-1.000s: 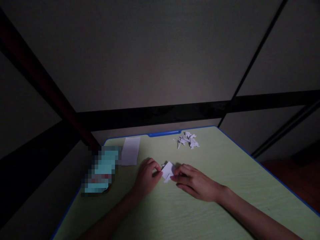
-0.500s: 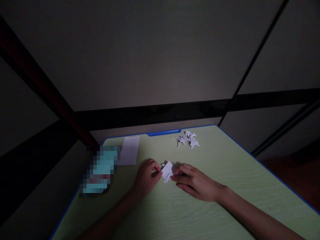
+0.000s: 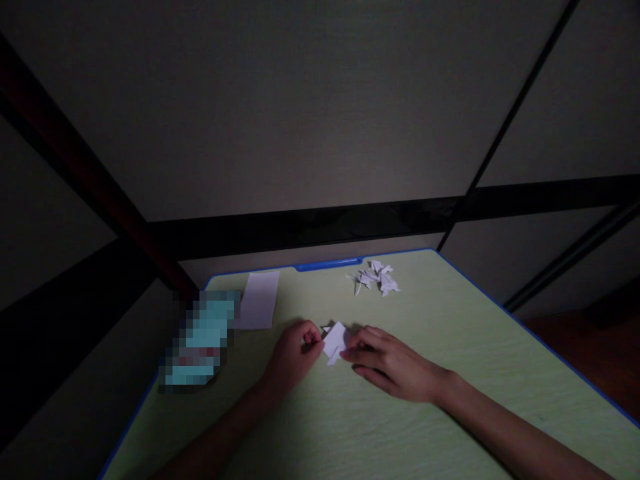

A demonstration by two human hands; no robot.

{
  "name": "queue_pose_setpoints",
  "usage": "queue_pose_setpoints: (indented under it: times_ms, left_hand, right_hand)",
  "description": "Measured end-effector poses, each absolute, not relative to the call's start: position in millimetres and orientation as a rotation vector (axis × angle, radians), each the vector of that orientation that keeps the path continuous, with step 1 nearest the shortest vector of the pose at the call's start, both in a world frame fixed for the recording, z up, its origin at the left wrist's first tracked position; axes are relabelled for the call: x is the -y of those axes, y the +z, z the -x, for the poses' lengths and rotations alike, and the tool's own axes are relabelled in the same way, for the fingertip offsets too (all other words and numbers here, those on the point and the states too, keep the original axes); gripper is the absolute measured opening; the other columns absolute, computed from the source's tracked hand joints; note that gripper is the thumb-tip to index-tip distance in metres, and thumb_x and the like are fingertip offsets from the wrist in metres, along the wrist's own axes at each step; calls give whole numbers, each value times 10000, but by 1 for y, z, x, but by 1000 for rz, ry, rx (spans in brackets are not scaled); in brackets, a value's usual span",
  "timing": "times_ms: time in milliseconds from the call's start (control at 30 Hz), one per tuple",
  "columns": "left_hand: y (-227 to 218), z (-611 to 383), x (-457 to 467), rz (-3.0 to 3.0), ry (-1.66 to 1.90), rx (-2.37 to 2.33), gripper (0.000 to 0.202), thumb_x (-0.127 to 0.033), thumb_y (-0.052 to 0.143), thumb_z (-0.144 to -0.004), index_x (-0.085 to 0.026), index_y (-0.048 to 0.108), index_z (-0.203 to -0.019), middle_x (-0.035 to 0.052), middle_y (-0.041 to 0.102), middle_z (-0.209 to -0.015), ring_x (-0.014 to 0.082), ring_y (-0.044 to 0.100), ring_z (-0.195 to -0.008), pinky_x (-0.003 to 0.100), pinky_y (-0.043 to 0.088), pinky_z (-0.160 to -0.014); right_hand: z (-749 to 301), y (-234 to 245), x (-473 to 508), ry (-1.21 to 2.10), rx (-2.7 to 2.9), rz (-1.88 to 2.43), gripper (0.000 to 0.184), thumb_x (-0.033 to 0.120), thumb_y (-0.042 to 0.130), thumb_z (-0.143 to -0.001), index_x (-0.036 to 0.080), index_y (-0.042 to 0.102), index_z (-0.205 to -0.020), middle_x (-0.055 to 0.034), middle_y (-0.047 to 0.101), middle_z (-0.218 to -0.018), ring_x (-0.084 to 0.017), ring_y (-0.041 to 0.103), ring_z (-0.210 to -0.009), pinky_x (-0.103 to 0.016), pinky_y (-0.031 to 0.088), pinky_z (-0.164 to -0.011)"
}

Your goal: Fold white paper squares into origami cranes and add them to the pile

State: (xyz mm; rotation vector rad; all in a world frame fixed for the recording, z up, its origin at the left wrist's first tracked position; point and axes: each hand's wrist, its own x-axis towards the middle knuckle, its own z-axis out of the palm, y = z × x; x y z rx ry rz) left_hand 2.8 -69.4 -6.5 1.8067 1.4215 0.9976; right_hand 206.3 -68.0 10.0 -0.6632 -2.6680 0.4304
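Note:
A small folded piece of white paper lies at the middle of the table between my hands, with pointed flaps sticking out at its upper left and bottom. My left hand is closed, its thumb and forefinger pinching the paper's left corner. From the other side, my right hand grips the right edge with thumb and fingertips; these fingers cover that edge. Farther back, to the right, sits a loose pile of folded white paper figures.
The pale green table has a blue rim and a blue groove at its far edge. A white paper sheet lies at the back left, beside a pixelated turquoise object. A panelled wall stands close behind.
My left fingers have shifted very slightly at the paper's left corner. The right hand and the folded paper stay nearly in place.

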Motion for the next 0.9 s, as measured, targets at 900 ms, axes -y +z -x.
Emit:
queue_pose_setpoints:
  times_ms: [900]
  left_hand:
    - [-6, -2, 70, -1768, 984, -1406, 70, -111, 486, -617, -157, 481, -564, -33, 462, -551, 114, 447, -555, 209, 351, -534]
  right_hand:
    - [-205, 18, 66, 643, 2653, 752, 346, 152, 423, -817, 168, 452, -1162, -87, 483, -1036, -184, 439, -993, -328, 379, -890]
